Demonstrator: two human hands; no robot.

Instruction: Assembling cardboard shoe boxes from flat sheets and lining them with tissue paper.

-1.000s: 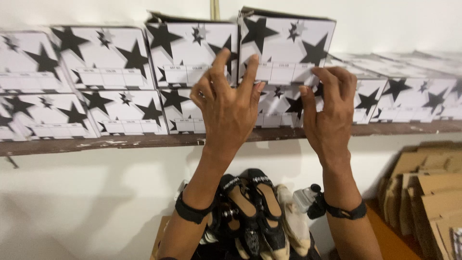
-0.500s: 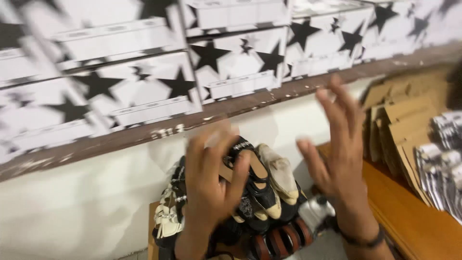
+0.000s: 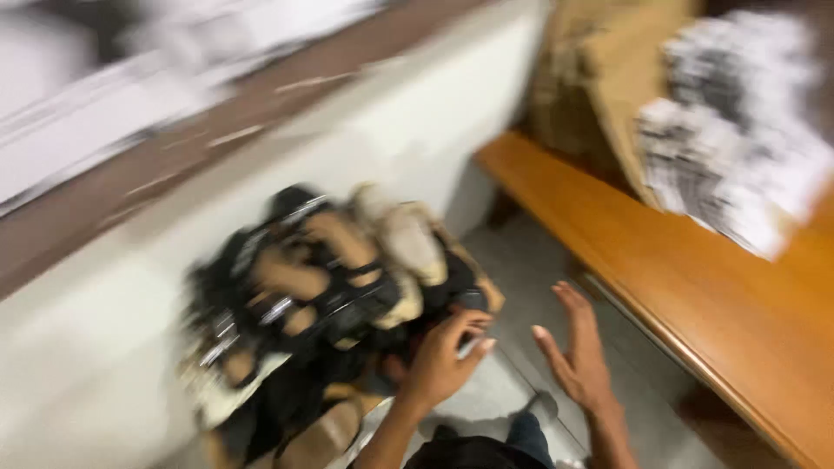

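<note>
The left hand (image 3: 439, 360) touches a blurred pile of black and tan shoes (image 3: 326, 295); the right hand (image 3: 575, 356) hangs open beside a wooden bench (image 3: 695, 287).

Your left hand (image 3: 443, 360) rests on the near edge of a pile of shoes (image 3: 330, 295), fingers curled against a dark shoe at its right side. The pile is a blurred jumble of black strappy sandals with tan insoles and a few cream-coloured shoes (image 3: 408, 239) on top, heaped against the pale wall below the shelf. Pairs lie tilted and overlapping, soles and straps pointing different ways. Your right hand (image 3: 578, 356) hangs open just beside the pile, touching nothing.
</note>
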